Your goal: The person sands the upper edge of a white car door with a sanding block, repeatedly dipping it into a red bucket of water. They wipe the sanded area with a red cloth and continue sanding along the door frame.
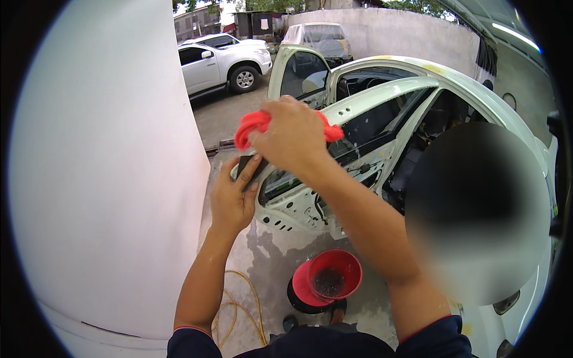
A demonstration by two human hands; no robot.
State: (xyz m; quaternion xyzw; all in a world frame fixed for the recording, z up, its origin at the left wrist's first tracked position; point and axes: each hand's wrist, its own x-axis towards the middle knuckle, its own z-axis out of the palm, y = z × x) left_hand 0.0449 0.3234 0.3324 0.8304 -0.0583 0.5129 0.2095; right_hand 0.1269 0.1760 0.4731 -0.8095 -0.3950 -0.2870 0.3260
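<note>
My right hand [295, 134] is closed round a red cloth [253, 128], whose ends stick out on both sides of the fingers. It is raised over the edge of an open white car door [352, 113] and slightly blurred. Just below it, my left hand [233, 197] grips a dark flat piece that looks like a sanding pad [252, 170], held upright by the same door's edge. The door's inner panel is bare, with holes and wet-looking marks on its metal and window.
A red bucket [335, 274] with dark liquid stands on a red-topped stool [303, 285]. A yellow hose [259, 310] loops over the wet floor. A white wall-like surface [107, 149] rises at left. Another open car door [298, 71] and a white pickup [224, 62] are beyond. A blurred patch hides the right.
</note>
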